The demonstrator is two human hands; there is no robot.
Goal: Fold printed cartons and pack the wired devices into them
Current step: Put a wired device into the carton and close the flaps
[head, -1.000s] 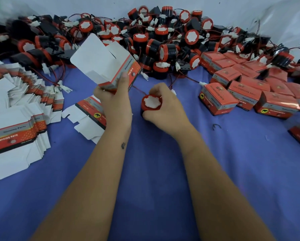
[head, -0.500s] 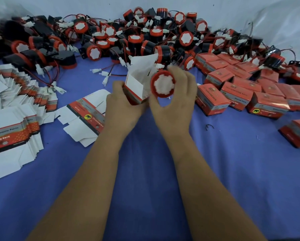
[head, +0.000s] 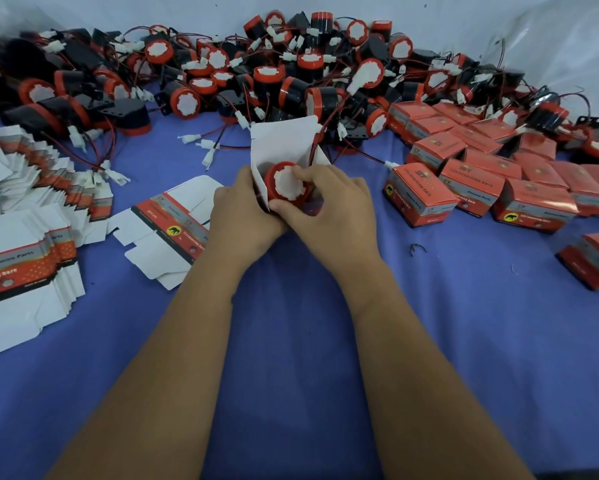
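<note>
On blue cloth (head: 291, 341) — round red device (head: 286, 183) entering white carton (head: 280, 143).

The cloth (head: 464, 341) covering the work surface is showing a flat blue-violet. The device (head: 286, 184) at the centre is showing a red rim around a white face, and the open carton (head: 280, 140) around it is showing plain white inner flaps. The heap of devices (head: 256, 77) behind is mixing black bodies, red rims, white faces, red and black wires and white plugs. The packed cartons (head: 471, 181) on the right are glowing orange-red with grey bands and a yellow round mark holding a black animal. The flat carton blanks (head: 31, 237) on the left are showing white card with red, grey and black printed stripes.
</note>
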